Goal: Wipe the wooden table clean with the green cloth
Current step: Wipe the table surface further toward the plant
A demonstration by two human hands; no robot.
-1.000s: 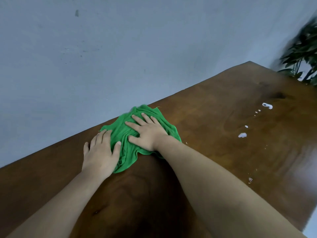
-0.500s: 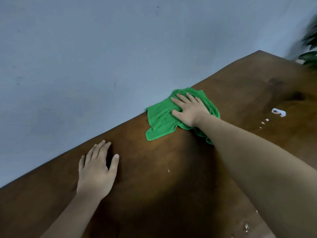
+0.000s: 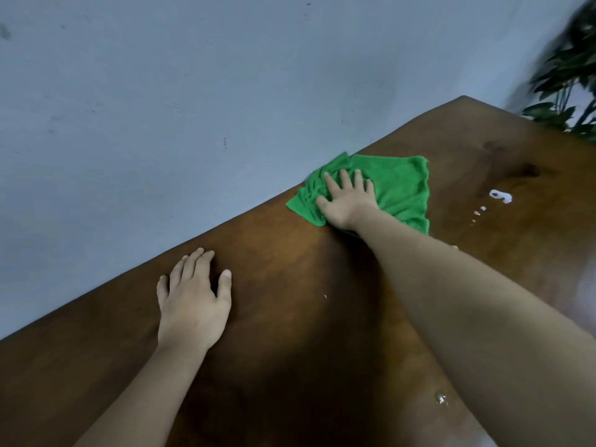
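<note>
Pressing down on the green cloth (image 3: 400,188), your right hand (image 3: 346,201) lies palm-down with its fingers straight and slightly spread; it grips nothing. The cloth is bunched under your thumb side and fans out flatter past your little finger toward three o'clock. Your left hand (image 3: 193,301) rests flat on the bare wood at about eight o'clock from the right hand, well apart from it and from the cloth, fingers relaxed and close together, thumb out to the side.

The cloth sits on the wooden table (image 3: 290,366) close to its far edge, where the top meets the grey wall (image 3: 161,108). At three o'clock from the cloth, near it but not touching, a white blob (image 3: 500,195) lies on the wood, with a few small white drops (image 3: 482,208) trailing from it toward seven o'clock. A glistening droplet (image 3: 441,398) sits beside your right forearm, at five o'clock from the left hand. A tiny pale speck (image 3: 325,296) lies between your arms. A blurred leafy plant (image 3: 567,69) stands beyond the table's far corner, at one o'clock.
</note>
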